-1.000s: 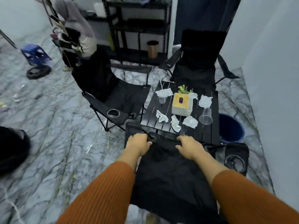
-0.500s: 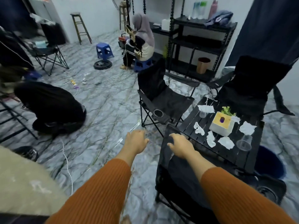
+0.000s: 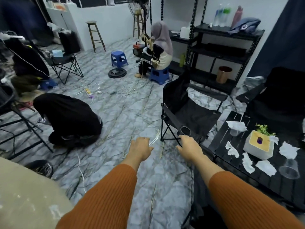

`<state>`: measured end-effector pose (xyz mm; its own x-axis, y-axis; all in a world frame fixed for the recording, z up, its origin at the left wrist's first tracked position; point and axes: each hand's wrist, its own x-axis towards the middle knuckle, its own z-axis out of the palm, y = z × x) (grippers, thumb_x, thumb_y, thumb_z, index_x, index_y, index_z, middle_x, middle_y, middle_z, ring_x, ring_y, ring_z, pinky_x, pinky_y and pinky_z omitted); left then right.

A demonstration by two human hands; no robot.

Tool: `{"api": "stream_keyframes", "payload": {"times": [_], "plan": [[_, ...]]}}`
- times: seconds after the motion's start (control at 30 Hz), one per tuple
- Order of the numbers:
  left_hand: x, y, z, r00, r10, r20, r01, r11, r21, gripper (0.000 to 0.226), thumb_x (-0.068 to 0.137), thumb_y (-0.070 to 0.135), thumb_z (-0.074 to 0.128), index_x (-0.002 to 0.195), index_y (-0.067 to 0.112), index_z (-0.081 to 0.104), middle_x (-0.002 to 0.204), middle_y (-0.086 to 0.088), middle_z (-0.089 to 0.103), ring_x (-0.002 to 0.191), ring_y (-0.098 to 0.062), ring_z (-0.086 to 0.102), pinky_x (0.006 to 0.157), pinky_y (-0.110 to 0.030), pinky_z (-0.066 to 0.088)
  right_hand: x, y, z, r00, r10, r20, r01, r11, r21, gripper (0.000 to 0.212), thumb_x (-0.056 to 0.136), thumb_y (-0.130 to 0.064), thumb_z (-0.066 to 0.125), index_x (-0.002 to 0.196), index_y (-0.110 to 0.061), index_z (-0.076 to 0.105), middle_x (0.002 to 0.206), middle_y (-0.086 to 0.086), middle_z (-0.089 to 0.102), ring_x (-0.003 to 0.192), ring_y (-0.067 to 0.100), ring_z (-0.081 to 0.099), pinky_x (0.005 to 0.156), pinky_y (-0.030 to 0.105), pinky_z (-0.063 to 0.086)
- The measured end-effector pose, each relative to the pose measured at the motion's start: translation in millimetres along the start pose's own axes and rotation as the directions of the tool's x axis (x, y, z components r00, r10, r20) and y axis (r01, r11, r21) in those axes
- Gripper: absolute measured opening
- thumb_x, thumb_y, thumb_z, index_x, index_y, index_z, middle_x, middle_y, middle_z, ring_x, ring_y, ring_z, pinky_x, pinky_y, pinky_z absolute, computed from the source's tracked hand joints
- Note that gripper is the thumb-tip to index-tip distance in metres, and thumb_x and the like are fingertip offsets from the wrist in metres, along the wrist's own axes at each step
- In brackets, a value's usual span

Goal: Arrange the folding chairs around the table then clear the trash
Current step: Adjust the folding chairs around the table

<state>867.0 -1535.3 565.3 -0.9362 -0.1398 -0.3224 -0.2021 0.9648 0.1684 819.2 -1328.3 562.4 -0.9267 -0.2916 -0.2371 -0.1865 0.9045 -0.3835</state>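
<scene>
A marbled grey floor [image 3: 132, 116] is seen, with cables [image 3: 132, 90] strewn further back. A black slatted table [image 3: 221, 146] is set at the right, and crumpled tissues [image 3: 247, 162], a tissue box [image 3: 259, 146] and a tilted clear cup [image 3: 289, 169] are scattered on it. One folding chair [image 3: 198, 116] is stood open at the table's left, a second chair [image 3: 283, 96] is placed behind the table, and a third chair [image 3: 201, 192] is largely hidden under the right forearm. The open floor to the left is taken up by a crouched person [image 3: 69, 116], and a seated person [image 3: 158, 52] is seen near the shelf rack [image 3: 222, 52]. The left hand [image 3: 140, 148] is held over bare floor, fingers loosely bent, nothing gripped. The right hand [image 3: 189, 147] is held palm down with fingers relaxed beside the third chair's top; contact cannot be told.
</scene>
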Motion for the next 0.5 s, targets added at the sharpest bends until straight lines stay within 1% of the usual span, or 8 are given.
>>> {"api": "stream_keyframes", "payload": {"times": [0.1,0.2,0.27,0.33,0.4,0.5], "plan": [[34,-17,-10,1.000,0.018,0.001,-0.018,1.000,-0.007,0.055,0.097,0.043,0.044,0.143,0.013,0.039,0.147,-0.011,0.043,0.135,-0.029,0.040,0.114,-0.045,0.028,30,-13,-3,0.999,0.038,-0.006,-0.038,0.998,0.047,0.045,0.094,-0.030,0.054,0.135,-0.014,0.044,0.139,0.011,0.049,0.126,0.036,0.047,0.100,0.049,0.044],[72,-28,-18,0.999,0.037,-0.001,-0.037,0.999,-0.013,0.054,0.097,0.043,0.045,0.143,0.014,0.039,0.146,-0.009,0.044,0.135,-0.028,0.039,0.114,-0.045,0.026,65,-15,-4,0.998,0.068,-0.005,-0.068,0.997,0.032,0.040,0.094,-0.028,0.053,0.129,-0.010,0.048,0.134,0.013,0.051,0.121,0.035,0.049,0.098,0.047,0.046],[101,-33,-26,0.999,0.045,-0.006,-0.045,0.999,-0.017,0.053,0.097,0.043,0.045,0.142,0.015,0.041,0.145,-0.009,0.045,0.134,-0.028,0.041,0.113,-0.043,0.026,93,-14,-8,0.997,0.072,-0.008,-0.072,0.997,0.011,0.040,0.095,-0.029,0.053,0.129,-0.009,0.046,0.132,0.012,0.052,0.119,0.032,0.049,0.095,0.043,0.045],[132,-35,-36,0.998,0.057,-0.007,-0.057,0.998,-0.018,0.054,0.097,0.042,0.045,0.143,0.015,0.039,0.146,-0.009,0.043,0.135,-0.028,0.039,0.114,-0.044,0.024,122,-13,-14,0.997,0.074,-0.010,-0.074,0.997,0.014,0.045,0.095,-0.030,0.053,0.134,-0.009,0.043,0.133,0.012,0.052,0.121,0.031,0.048,0.092,0.040,0.043],[167,-35,-48,0.998,0.068,-0.011,-0.068,0.997,-0.025,0.055,0.098,0.042,0.045,0.144,0.014,0.037,0.149,-0.010,0.040,0.137,-0.028,0.037,0.116,-0.045,0.022,154,-12,-24,0.996,0.089,-0.019,-0.089,0.996,0.028,0.050,0.095,-0.029,0.053,0.140,-0.010,0.041,0.139,0.011,0.049,0.126,0.030,0.046,0.099,0.043,0.043],[225,-31,-66,0.997,0.079,-0.025,-0.080,0.996,-0.025,0.053,0.098,0.041,0.046,0.142,0.013,0.039,0.147,-0.010,0.043,0.136,-0.027,0.038,0.115,-0.044,0.024,206,-9,-38,0.994,0.104,-0.039,-0.102,0.994,0.031,0.045,0.095,-0.028,0.055,0.134,-0.010,0.045,0.137,0.011,0.051,0.125,0.032,0.048,0.102,0.046,0.043]]}}
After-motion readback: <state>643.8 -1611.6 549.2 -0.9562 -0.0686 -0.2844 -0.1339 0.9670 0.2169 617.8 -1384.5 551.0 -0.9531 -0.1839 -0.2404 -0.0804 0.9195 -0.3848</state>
